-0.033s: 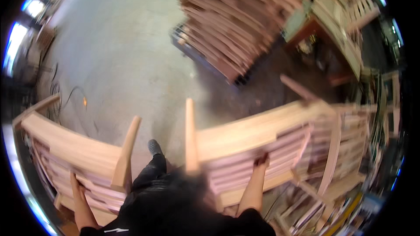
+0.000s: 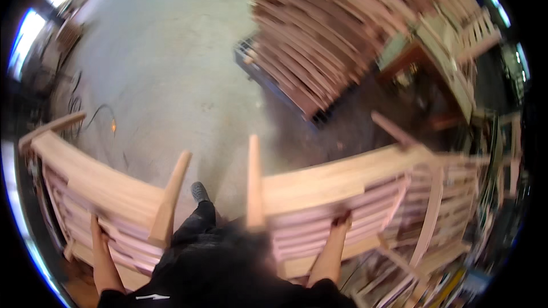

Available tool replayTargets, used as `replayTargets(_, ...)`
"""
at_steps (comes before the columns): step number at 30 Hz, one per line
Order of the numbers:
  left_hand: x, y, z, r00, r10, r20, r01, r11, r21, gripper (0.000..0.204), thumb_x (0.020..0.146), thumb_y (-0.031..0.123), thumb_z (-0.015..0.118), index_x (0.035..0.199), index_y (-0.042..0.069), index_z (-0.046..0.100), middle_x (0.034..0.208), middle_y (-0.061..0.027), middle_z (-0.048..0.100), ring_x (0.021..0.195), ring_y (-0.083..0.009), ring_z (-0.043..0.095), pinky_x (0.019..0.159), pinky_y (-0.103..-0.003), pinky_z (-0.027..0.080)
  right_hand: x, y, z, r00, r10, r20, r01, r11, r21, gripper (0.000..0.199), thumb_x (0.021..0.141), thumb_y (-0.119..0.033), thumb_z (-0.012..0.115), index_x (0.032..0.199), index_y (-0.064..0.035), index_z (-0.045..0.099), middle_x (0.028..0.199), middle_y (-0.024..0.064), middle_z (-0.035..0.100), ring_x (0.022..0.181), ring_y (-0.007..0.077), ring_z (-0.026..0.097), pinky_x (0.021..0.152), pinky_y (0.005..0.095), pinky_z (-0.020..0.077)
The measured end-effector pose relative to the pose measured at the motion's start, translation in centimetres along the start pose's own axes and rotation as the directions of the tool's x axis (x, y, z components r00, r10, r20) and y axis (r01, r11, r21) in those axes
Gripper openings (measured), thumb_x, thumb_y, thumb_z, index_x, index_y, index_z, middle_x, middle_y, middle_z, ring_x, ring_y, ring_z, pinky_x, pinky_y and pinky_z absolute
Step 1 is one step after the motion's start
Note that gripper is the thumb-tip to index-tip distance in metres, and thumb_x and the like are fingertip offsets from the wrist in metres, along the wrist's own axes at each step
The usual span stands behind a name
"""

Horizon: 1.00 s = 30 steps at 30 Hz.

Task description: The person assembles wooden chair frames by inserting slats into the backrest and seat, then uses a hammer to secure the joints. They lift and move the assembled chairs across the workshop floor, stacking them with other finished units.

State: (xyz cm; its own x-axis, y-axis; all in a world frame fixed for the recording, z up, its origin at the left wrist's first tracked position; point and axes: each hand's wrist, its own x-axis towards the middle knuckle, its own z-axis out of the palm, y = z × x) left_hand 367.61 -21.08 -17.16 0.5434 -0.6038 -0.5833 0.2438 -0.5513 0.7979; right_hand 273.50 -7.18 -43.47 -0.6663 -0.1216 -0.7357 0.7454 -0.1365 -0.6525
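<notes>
On my left hangs a pale, unpainted slatted wooden furniture frame (image 2: 105,175), with a broad front board and tapered legs. My left hand (image 2: 99,229) is closed on it just behind the broad board, its fingers partly hidden. A similar slatted wooden furniture frame (image 2: 314,185) is at my right side. Around its inner rail, between the board and the slats, my right hand (image 2: 341,221) is wrapped; the fingertips are dark and blurred. Between the two frames one of my feet (image 2: 200,191) shows on the floor.
Ahead to the right, a large stack of reddish-brown wooden boards (image 2: 314,34) rests on a dark pallet (image 2: 268,82). Beyond it stands a wooden table (image 2: 442,65). More slatted wooden frames (image 2: 448,194) crowd the right. A cable (image 2: 103,108) lies on the concrete floor at the left.
The view has turned slightly, so the board stack and floor sit a little farther right and lower. Both hands keep their hold on the frames.
</notes>
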Motion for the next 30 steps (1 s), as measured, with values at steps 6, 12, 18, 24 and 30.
replayTargets(6,9.8,-1.0,-0.9,0.959,-0.049,-0.280,0.045,0.999,-0.018,0.035,0.085,0.033,0.059,0.107,0.007,0.059,0.082,-0.0108,0.059,0.062,-0.0251,0.057,0.053,-0.045,0.048,-9.4,2.6,0.5,0.965,-0.258,0.050,0.261,0.922,-0.284,0.026,0.097,-0.041,0.062,0.104,-0.0159,0.063,0.062,-0.0019,0.052,0.047,0.0110,0.043,0.039,0.0275,0.0287)
replayTargets(12,18.9,3.9,-4.4,0.952,-0.078,-0.295,0.026,0.984,-0.177,0.013,0.087,0.020,0.057,0.086,0.008,0.062,0.065,-0.0026,0.051,0.050,-0.0172,0.049,0.043,-0.037,0.038,-23.6,8.4,9.3,0.930,-0.353,0.106,0.367,0.858,-0.361,0.033,0.097,-0.038,0.062,0.114,-0.0105,0.061,0.072,0.0011,0.053,0.059,0.0133,0.046,0.050,0.0307,0.0334)
replayTargets(18,24.4,8.6,-8.9,0.960,-0.075,-0.270,0.050,0.994,-0.099,0.015,0.088,0.019,0.059,0.088,0.006,0.066,0.074,-0.0046,0.056,0.066,-0.0184,0.056,0.055,-0.035,0.045,-35.3,16.3,18.4,0.922,-0.353,0.160,0.387,0.825,-0.412,0.038,0.097,-0.036,0.062,0.121,-0.0076,0.059,0.089,0.0045,0.056,0.076,0.0157,0.051,0.064,0.0330,0.0404)
replayTargets(24,37.1,9.1,-10.9,0.961,-0.126,-0.248,0.026,0.928,-0.371,0.024,0.090,0.021,0.059,0.100,0.002,0.068,0.086,-0.0069,0.063,0.079,-0.0224,0.062,0.069,-0.038,0.052,-42.4,26.2,28.0,0.918,-0.354,0.177,0.396,0.806,-0.440,0.044,0.097,-0.035,0.062,0.128,-0.0047,0.057,0.106,0.0079,0.060,0.093,0.0180,0.056,0.079,0.0353,0.0474)
replayTargets(30,44.6,21.2,-12.3,0.926,-0.118,-0.358,0.043,0.977,-0.210,0.051,0.085,0.025,0.066,0.123,-0.008,0.059,0.110,-0.0204,0.067,0.095,-0.0317,0.068,0.077,-0.043,0.058,-46.8,35.3,44.1,0.926,-0.311,0.214,0.377,0.805,-0.459,0.047,0.097,-0.034,0.062,0.132,-0.0029,0.056,0.114,0.0096,0.062,0.102,0.0193,0.058,0.086,0.0360,0.0507)
